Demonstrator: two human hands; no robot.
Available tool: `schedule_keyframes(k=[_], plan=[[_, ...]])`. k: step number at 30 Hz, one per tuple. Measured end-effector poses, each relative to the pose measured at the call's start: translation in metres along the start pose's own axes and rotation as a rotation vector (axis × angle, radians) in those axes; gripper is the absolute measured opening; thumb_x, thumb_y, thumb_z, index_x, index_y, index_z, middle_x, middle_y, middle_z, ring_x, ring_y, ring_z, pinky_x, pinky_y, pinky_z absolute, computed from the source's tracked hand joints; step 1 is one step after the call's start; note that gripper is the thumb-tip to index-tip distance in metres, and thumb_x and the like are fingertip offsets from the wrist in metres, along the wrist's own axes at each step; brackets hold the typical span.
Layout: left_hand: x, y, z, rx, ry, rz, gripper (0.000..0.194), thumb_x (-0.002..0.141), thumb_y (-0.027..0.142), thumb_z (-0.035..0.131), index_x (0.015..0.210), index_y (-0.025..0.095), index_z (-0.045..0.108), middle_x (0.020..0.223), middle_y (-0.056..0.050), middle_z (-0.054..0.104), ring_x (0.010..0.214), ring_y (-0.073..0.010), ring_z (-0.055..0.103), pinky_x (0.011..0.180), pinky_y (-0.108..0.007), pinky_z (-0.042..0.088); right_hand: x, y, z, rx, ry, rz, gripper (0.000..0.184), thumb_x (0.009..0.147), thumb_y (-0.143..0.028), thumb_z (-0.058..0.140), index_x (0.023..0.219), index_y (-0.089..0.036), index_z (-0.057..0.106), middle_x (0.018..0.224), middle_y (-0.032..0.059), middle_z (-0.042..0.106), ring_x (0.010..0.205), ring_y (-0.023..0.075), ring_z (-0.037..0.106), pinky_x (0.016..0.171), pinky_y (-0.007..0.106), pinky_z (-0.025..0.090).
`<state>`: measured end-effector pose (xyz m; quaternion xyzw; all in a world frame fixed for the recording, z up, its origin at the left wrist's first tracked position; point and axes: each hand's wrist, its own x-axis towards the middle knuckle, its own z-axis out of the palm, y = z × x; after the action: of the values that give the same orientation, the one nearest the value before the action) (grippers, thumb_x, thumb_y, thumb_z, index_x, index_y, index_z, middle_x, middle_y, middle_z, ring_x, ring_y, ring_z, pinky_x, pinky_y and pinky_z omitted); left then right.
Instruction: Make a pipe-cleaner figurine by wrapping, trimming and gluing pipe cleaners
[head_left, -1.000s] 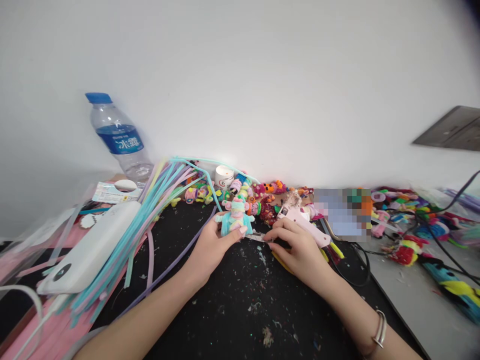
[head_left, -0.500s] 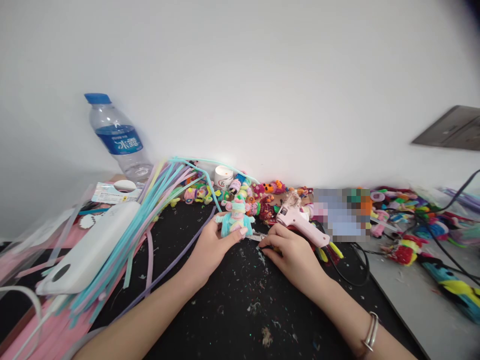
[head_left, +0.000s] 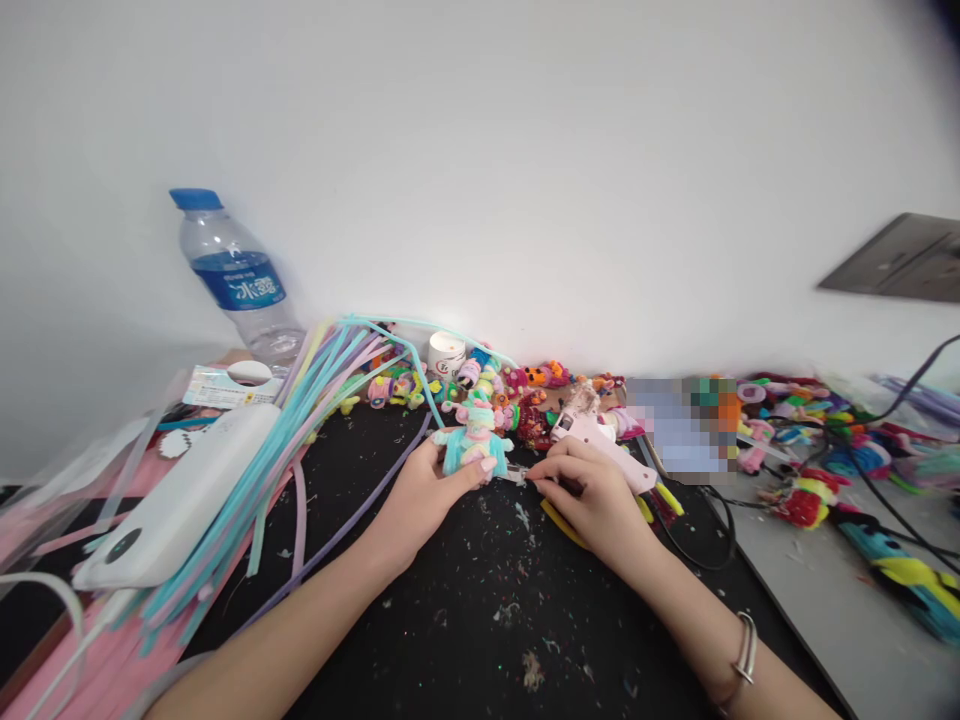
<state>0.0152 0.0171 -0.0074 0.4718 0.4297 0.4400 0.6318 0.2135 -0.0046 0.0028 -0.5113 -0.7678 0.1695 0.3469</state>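
My left hand (head_left: 431, 490) is closed round a fuzzy pipe-cleaner doll (head_left: 474, 448) in aqua, pink and yellow, with the thumb pressed on its front. To its right, my right hand (head_left: 585, 490) has thumb and index finger pinched together low over the table; what is between them is too small to make out. A small silvery piece (head_left: 517, 474) lies between the doll and these fingertips. Part of a yellow strip (head_left: 562, 525) shows beneath my right hand. Just behind that hand rests a pink glue gun (head_left: 607, 455).
Long pastel pipe cleaners (head_left: 315, 400) and a white phone-shaped object (head_left: 180, 500) lie at the left, with a water bottle (head_left: 236, 275) behind. Finished pipe-cleaner figures (head_left: 547, 375) line the wall beside a paper cup (head_left: 447, 355). Black cables (head_left: 727, 540) run at the right. Scraps dot the black mat (head_left: 465, 620).
My right hand has shifted slightly right, and its fingertips have lifted a little. More of the yellow strip shows beneath it. My left hand still holds the doll in nearly the same place.
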Motion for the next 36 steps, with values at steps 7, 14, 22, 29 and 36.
schedule_keyframes(k=[7, 14, 22, 29, 36], plan=[[0.0, 0.003, 0.001, 0.021, -0.003, -0.007, 0.041, 0.072, 0.032, 0.069, 0.107, 0.015, 0.057, 0.105, -0.008, 0.066, 0.096, -0.0202, 0.059, 0.083, -0.03, 0.045, 0.001, -0.002, -0.001, 0.045, -0.034, 0.017, 0.014, 0.079, -0.009, 0.059, 0.078, -0.019, 0.068, 0.076, 0.0014, 0.055, 0.071, 0.0139, 0.054, 0.062, 0.025, 0.042], [-0.001, 0.004, 0.0, 0.09, -0.031, -0.003, 0.037, 0.073, 0.033, 0.068, 0.103, 0.015, 0.057, 0.098, -0.006, 0.067, 0.088, -0.0185, 0.061, 0.078, -0.028, 0.047, 0.001, -0.009, -0.004, 0.139, -0.068, 0.052, 0.014, 0.079, -0.01, 0.058, 0.078, -0.02, 0.068, 0.078, 0.0015, 0.055, 0.073, 0.0137, 0.053, 0.061, 0.025, 0.041], [-0.004, 0.001, 0.002, 0.239, -0.211, 0.049, 0.039, 0.072, 0.03, 0.069, 0.107, 0.018, 0.056, 0.1, -0.003, 0.066, 0.094, -0.0196, 0.059, 0.083, -0.029, 0.045, 0.0, -0.015, -0.008, 0.247, 0.08, 0.103, 0.009, 0.081, -0.017, 0.057, 0.081, -0.02, 0.065, 0.076, 0.0019, 0.054, 0.063, 0.0128, 0.048, 0.05, 0.024, 0.037], [-0.006, 0.002, 0.003, 0.304, -0.224, 0.05, 0.042, 0.072, 0.03, 0.068, 0.111, 0.018, 0.055, 0.106, -0.003, 0.065, 0.094, -0.0188, 0.06, 0.083, -0.029, 0.046, -0.003, -0.017, -0.005, 0.134, 0.141, 0.031, 0.011, 0.081, -0.014, 0.058, 0.082, -0.021, 0.066, 0.076, 0.0014, 0.054, 0.063, 0.0124, 0.048, 0.052, 0.024, 0.038], [-0.007, 0.003, 0.004, 0.333, -0.232, 0.062, 0.039, 0.073, 0.03, 0.066, 0.11, 0.017, 0.057, 0.104, -0.003, 0.065, 0.091, -0.0185, 0.06, 0.081, -0.028, 0.046, -0.004, -0.019, -0.003, 0.043, 0.148, -0.023, 0.013, 0.081, -0.012, 0.057, 0.084, -0.021, 0.066, 0.078, 0.0017, 0.056, 0.072, 0.0141, 0.053, 0.06, 0.026, 0.043]])
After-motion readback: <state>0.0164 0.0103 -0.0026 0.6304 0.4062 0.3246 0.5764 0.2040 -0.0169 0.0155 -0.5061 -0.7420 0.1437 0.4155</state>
